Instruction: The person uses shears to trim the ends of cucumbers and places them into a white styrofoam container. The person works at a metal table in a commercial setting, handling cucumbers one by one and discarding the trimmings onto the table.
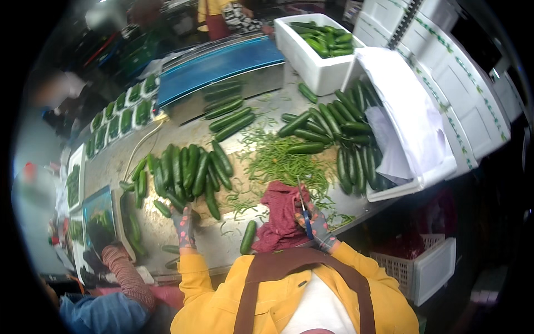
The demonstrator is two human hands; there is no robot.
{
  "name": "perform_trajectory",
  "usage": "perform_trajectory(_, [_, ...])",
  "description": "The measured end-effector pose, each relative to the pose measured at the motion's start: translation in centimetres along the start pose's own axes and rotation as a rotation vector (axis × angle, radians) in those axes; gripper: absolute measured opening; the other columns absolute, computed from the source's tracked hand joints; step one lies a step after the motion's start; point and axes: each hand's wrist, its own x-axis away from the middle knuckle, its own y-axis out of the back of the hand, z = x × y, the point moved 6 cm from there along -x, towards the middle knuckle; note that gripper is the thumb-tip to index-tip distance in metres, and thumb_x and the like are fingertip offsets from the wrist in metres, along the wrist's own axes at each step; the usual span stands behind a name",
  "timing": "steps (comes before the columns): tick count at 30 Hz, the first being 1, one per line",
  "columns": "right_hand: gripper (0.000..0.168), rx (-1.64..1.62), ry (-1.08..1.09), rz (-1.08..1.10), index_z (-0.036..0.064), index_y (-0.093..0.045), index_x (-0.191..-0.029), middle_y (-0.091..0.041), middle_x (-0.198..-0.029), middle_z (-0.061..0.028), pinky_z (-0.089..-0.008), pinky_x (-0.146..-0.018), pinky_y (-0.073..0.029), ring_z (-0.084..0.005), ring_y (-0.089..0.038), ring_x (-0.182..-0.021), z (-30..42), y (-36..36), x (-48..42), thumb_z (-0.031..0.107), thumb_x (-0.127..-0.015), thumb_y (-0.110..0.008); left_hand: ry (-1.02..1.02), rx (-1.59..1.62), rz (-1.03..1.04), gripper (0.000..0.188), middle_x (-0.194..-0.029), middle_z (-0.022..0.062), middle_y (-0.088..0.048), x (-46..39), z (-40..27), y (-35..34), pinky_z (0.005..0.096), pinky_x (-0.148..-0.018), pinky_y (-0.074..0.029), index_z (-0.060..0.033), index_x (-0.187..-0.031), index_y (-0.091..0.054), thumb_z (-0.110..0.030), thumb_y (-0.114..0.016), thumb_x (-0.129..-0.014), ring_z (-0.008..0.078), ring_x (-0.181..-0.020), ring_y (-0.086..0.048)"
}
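Note:
My left hand (183, 228), in a grey glove with a floral pattern, grips a dark green cucumber (178, 203) at the near edge of a cucumber pile (187, 167). The fingers hide its middle. In my right hand (320, 227), gloved alike, are scissors (306, 217) with blue handles, their blades pointing away from me. A crumpled dark red cloth (279, 217) lies under and beside that hand. One loose cucumber (248, 237) rests left of the cloth. Thin green trimmings (283, 163) are heaped beyond it on the metal table (215, 236).
At right, a tipped white foam box (434, 175) spills cucumbers (350, 125); another foam box (321, 75) stands behind. A blue-topped wrapping machine (221, 69) and packed trays (125, 121) are at the far left. A co-worker's sleeved arm (125, 267) reaches in at near left.

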Motion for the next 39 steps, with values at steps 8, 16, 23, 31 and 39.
perform_trajectory(8, [0.047,-1.267,-0.480,0.576,-0.006,-0.028,-0.110,-0.042,-0.080,-0.0181,-0.0190,-0.041,-0.046,-0.0142,-0.049,-0.052,-4.3,-0.6,0.3,0.028,-0.081,-0.044,-0.586,-0.436,0.428,0.040,-0.110,0.0106,-0.044,8.3,-16.9,-24.0,0.0303,-0.087,-0.033,-0.0062,-0.116,-0.039,-0.013,-0.049,-0.077,0.0223,-0.100,-0.043])
perform_trajectory(16, [0.032,-1.930,-0.689,0.709,0.008,-0.040,-0.106,-0.042,-0.093,-0.0181,-0.0232,-0.053,-0.043,-0.0177,-0.046,-0.065,-3.9,2.4,1.0,0.020,-0.077,-0.048,-0.861,-1.003,0.738,0.043,-0.099,0.0158,-0.052,3.8,-7.9,-45.7,0.0354,-0.081,-0.038,-0.0032,-0.110,-0.044,-0.021,-0.056,-0.071,0.0290,-0.094,-0.049])
perform_trajectory(23, [0.027,-1.950,-0.549,0.784,0.013,-0.042,-0.098,-0.046,-0.093,-0.0137,-0.0224,-0.055,-0.043,-0.0218,-0.047,-0.072,-4.7,5.3,0.2,0.033,-0.082,-0.044,-0.877,-1.161,1.107,0.037,-0.080,0.0128,-0.056,8.9,-9.2,-48.0,0.0368,-0.068,-0.041,-0.0060,-0.092,-0.052,-0.023,-0.063,-0.061,0.0292,-0.076,-0.053])
perform_trajectory(31, [0.033,-1.062,-0.532,0.365,0.013,-0.041,-0.107,-0.052,-0.084,-0.0104,-0.0201,-0.058,-0.040,-0.0131,-0.047,-0.063,-4.2,7.3,-1.3,0.035,-0.083,-0.043,-0.933,-1.376,1.126,0.046,-0.090,0.0117,-0.053,12.4,-8.7,-46.8,0.0371,-0.073,-0.040,-0.0094,-0.100,-0.051,-0.020,-0.064,-0.057,0.0271,-0.083,-0.052])
perform_trajectory(39, [0.046,-0.791,-0.285,0.305,0.008,-0.040,-0.113,-0.043,-0.099,-0.0191,-0.0285,-0.057,-0.044,-0.0203,-0.048,-0.072,-4.9,7.5,-3.3,0.041,-0.081,-0.044,-0.454,-0.717,1.253,0.049,-0.089,0.0130,-0.050,16.3,-13.6,-40.0,0.0311,-0.067,-0.041,-0.0035,-0.106,-0.048,0.000,-0.060,-0.059,0.0267,-0.078,-0.052])
